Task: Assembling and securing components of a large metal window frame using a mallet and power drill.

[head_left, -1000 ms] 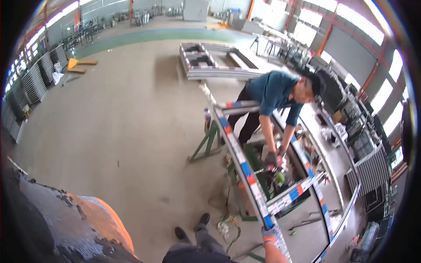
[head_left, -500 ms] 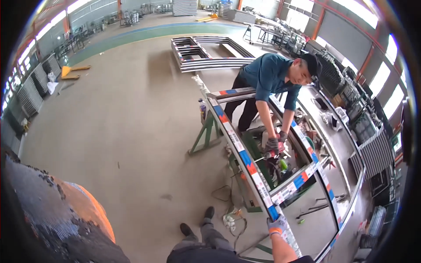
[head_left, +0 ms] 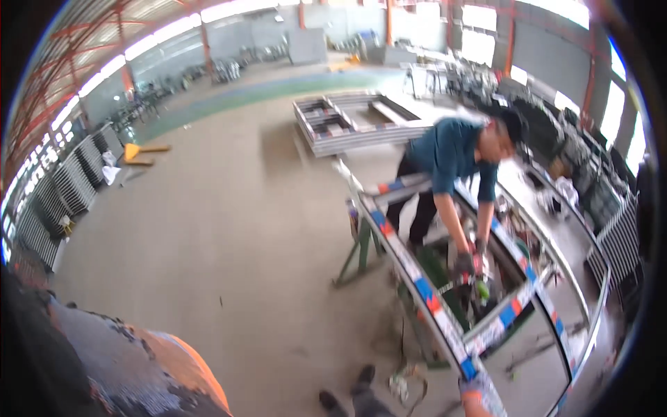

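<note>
My left hand (head_left: 132,365), in a worn grey glove with black patches and an orange cuff edge, looms very near at the lower left. Its fingers are out of sight, so what they do cannot be told. At the lower right my right hand (head_left: 478,386), in a grey glove with an orange cuff, is closed over the near end of a long bar of the metal frame (head_left: 415,279), though blurred. Red, white and blue protective tape covers the frame's bars. Across the frame a co-worker (head_left: 455,156) in dark gloves bends over, holding a red power tool (head_left: 477,264).
A green trestle (head_left: 363,254) stands under the frame's far left corner. Behind the co-worker lies a stack of similar frames (head_left: 354,139). A yellow pallet jack (head_left: 135,153) is far left, near leaning stacks of panels (head_left: 76,167). Tools and a cord lie under the frame.
The whole view has tilted up and swung left, so the frame and co-worker appear lower and further right. My right hand stays at the bar; the left hand stays close at lower left.
</note>
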{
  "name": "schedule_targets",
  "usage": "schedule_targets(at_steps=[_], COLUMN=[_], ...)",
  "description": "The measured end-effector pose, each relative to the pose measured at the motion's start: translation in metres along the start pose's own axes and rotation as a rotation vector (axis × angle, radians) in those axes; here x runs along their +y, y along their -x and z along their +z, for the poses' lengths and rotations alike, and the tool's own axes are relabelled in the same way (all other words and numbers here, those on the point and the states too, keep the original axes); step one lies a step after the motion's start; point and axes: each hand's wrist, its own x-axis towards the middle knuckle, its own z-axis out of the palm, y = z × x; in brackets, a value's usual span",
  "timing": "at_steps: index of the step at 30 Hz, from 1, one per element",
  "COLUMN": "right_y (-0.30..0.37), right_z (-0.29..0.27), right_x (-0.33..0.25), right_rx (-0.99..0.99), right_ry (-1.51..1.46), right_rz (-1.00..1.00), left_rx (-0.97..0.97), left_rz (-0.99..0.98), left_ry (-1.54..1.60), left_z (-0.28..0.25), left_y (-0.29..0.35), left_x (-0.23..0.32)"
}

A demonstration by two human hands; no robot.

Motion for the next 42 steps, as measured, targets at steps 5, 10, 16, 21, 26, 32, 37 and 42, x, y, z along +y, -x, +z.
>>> schedule_targets(at_steps=[5,10,16,21,26,32,37,42], right_y=[-0.054,-0.005,-0.008,0.016,0.021,0.008,-0.009,0.004], right_z=[0.014,0.026,0.046,0.05,0.032,0.036,0.052,0.032], right_x=[-0.187,-0.067,-0.103,-0.112,-0.098,-0.101,-0.056,-0.089], right_rx=[0.323,0.204,0.311,0.324,0.26,0.286,0.404,0.066], right_ry=[1.06,0.872,1.092,1.072,1.123,1.127,1.201,1.154], right_rz=[0.063,0.332,0.08,0.115,0.162,0.185,-0.087,0.196], left_rx=[0.085,-0.108,-0.217,-0.206,-0.173,-0.179,-0.174,-0.92], left_rz=[-0.077,-0.142,-0.167,-0.138,-0.132,-0.118,-1.094,-1.582], left_ry=[-0.118,0.01,0.123,0.11,0.07,0.049,-0.005,-0.057], left_z=[-0.021,-0.008,0.011,-0.005,-0.003,0.02,0.094,0.129], left_y=[-0.024,0.017,0.037,0.032,0.026,0.027,0.212,0.482], left_x=[0.012,0.036,0.059,0.069,0.085,0.079,0.127,0.288])
